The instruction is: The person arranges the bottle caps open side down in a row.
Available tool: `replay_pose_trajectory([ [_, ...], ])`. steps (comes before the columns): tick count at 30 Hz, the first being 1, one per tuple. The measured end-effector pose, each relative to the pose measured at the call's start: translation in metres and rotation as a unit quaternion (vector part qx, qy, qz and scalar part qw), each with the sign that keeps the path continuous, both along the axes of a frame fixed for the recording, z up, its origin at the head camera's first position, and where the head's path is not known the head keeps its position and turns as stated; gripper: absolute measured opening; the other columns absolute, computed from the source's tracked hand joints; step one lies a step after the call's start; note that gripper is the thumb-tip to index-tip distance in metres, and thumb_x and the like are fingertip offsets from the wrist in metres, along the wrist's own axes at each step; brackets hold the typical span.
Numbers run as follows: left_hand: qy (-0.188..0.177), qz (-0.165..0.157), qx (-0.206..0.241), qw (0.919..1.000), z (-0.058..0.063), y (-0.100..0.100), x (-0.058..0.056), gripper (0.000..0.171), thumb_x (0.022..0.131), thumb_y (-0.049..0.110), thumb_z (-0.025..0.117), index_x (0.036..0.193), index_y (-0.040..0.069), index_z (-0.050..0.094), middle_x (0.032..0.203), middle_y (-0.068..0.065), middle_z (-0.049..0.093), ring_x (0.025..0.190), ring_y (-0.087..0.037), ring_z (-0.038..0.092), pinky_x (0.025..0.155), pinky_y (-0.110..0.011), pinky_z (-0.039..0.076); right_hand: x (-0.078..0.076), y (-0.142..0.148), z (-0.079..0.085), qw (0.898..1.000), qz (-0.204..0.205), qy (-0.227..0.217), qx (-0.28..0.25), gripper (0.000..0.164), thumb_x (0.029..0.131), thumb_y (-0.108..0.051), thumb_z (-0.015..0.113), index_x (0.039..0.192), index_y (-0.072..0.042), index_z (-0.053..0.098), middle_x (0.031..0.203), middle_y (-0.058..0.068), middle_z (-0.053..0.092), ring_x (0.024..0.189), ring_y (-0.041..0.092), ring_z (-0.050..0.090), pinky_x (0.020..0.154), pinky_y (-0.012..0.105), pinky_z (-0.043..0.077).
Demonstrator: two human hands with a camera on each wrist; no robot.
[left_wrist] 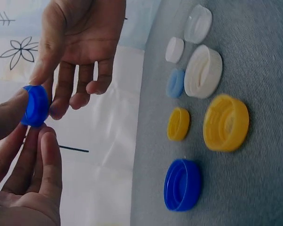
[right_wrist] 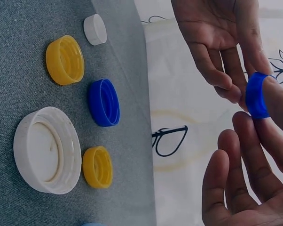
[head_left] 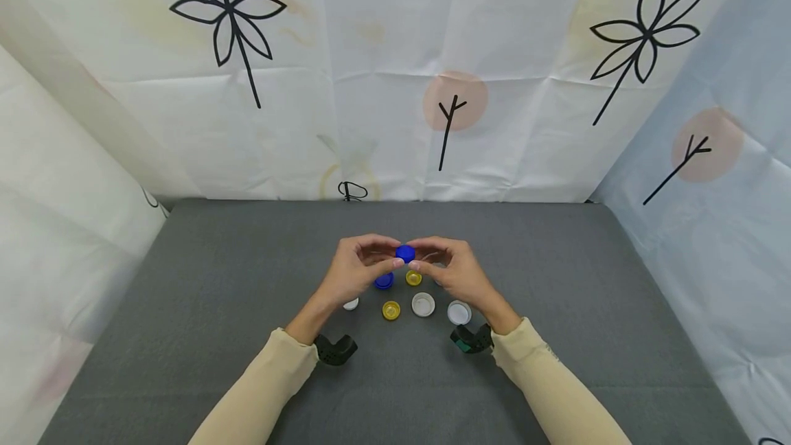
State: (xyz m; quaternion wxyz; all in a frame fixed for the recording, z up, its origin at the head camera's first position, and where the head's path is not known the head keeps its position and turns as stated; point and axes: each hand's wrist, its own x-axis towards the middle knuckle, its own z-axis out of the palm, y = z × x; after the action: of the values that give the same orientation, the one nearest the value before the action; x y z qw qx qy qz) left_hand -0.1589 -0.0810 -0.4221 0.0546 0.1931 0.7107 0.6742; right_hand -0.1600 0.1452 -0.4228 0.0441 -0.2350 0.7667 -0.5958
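Note:
A blue bottle cap (head_left: 405,253) is held up over the table between both hands. My left hand (head_left: 355,270) pinches its left side with thumb and fingertips. From the other side, my right hand (head_left: 456,270) pinches the same cap, its remaining fingers loosely bent. In the left wrist view the held cap (left_wrist: 36,106) shows its hollow inside. Below the hands lie a second blue cap (head_left: 384,282), two yellow caps (head_left: 391,310) and several white ones, such as the wide white cap (head_left: 423,304). A light blue cap (left_wrist: 175,83) is mostly hidden by my right hand in the head view.
The caps lie loose on a grey cloth-covered table (head_left: 247,335). A clear whitish cap (head_left: 459,312) sits near the right wrist, and a small white cap (head_left: 351,304) by the left. Printed white curtains (head_left: 383,108) stand behind the table and at both sides.

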Motion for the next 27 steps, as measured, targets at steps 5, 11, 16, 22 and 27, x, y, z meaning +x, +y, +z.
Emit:
replay_pose_trajectory([
  [5,0.030,-0.003,-0.045,0.9985,-0.002,-0.003,-0.001,0.029,0.092,0.006,0.076,0.119,-0.002,0.070,0.112,-0.014,0.071,0.099,-0.027,0.070,0.091,-0.047,0.056,-0.004,-0.003,0.000,1.000,0.012,-0.009,0.021,0.028,0.094,-0.007,0.074,0.121,-0.003,0.071,0.114,0.011,0.071,0.099,0.030,0.066,0.087,0.042,0.055],
  [11,0.046,0.012,-0.125,0.9910,-0.007,-0.017,-0.010,0.031,0.091,0.013,0.079,0.119,0.002,0.071,0.110,-0.010,0.072,0.096,-0.022,0.070,0.088,-0.041,0.057,-0.019,-0.018,-0.004,0.998,0.026,-0.007,0.055,0.026,0.094,-0.009,0.074,0.120,-0.002,0.072,0.109,0.009,0.072,0.098,0.028,0.066,0.090,0.049,0.053],
  [16,0.043,0.035,-0.177,0.9827,-0.011,-0.034,-0.021,0.029,0.091,0.014,0.078,0.117,0.002,0.072,0.107,-0.009,0.073,0.095,-0.022,0.070,0.086,-0.038,0.057,-0.037,-0.039,-0.007,0.993,0.041,0.011,0.108,0.028,0.094,-0.011,0.075,0.120,-0.002,0.072,0.105,0.007,0.072,0.096,0.022,0.066,0.088,0.043,0.055],
  [22,0.053,0.066,-0.219,0.9720,-0.017,-0.059,-0.031,0.029,0.091,0.012,0.079,0.117,0.001,0.072,0.109,-0.012,0.072,0.097,-0.026,0.070,0.086,-0.041,0.057,-0.058,-0.071,-0.008,0.983,0.057,0.018,0.173,0.029,0.093,-0.012,0.076,0.120,-0.003,0.072,0.105,0.007,0.071,0.094,0.019,0.066,0.085,0.030,0.055],
  [27,0.052,0.093,-0.247,0.9631,-0.026,-0.079,-0.038,0.030,0.090,0.012,0.080,0.116,0.001,0.073,0.110,-0.014,0.072,0.099,-0.029,0.068,0.088,-0.046,0.056,-0.071,-0.098,-0.012,0.975,0.063,0.017,0.213,0.028,0.093,-0.014,0.076,0.119,-0.004,0.073,0.102,0.005,0.073,0.092,0.016,0.067,0.082,0.025,0.054],
])
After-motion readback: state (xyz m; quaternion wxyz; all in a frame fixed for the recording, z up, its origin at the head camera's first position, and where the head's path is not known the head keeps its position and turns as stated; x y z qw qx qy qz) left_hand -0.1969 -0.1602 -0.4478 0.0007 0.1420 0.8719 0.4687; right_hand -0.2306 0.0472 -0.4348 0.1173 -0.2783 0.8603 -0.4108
